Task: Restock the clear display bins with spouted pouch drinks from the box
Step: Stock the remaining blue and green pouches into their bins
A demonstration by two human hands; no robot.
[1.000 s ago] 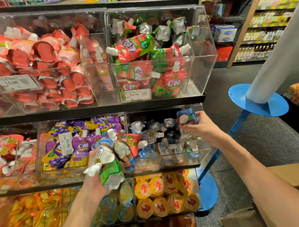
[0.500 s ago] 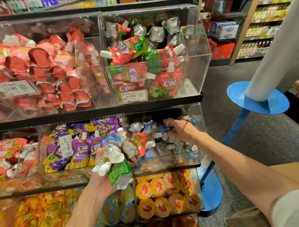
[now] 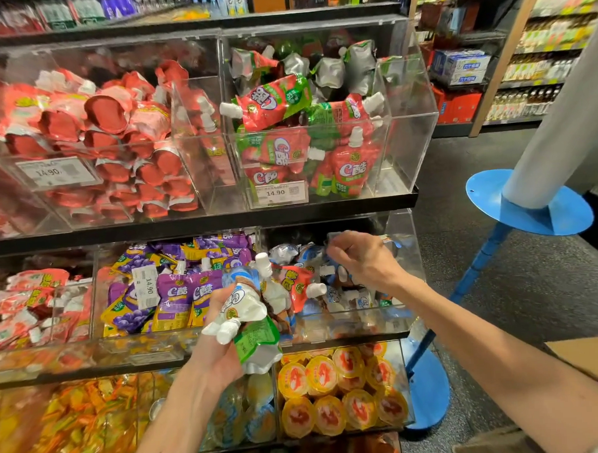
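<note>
Left hand (image 3: pixel 217 353): fingers closing tight around a bunch of pouches (image 3: pixel 246 314), keeping stock ready.
Right hand (image 3: pixel 364 261): fingers curling inside the middle bin (image 3: pixel 401 242), pinching a blue pouch (image 3: pixel 332 238), apparently seating it.

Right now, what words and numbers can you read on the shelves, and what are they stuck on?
"14.90": price tag on the top bin of red-and-green pouches.
"14.90": blurred tag on the top-left bin of red pouches.
"14.90": sideways tag on the purple pouch bin.
"C" with a Chinese character: brand on a purple pouch and a red-and-green pouch.
Smaller print on pouches and tags, and the background shelf labels: too small or blurred to read.
</note>
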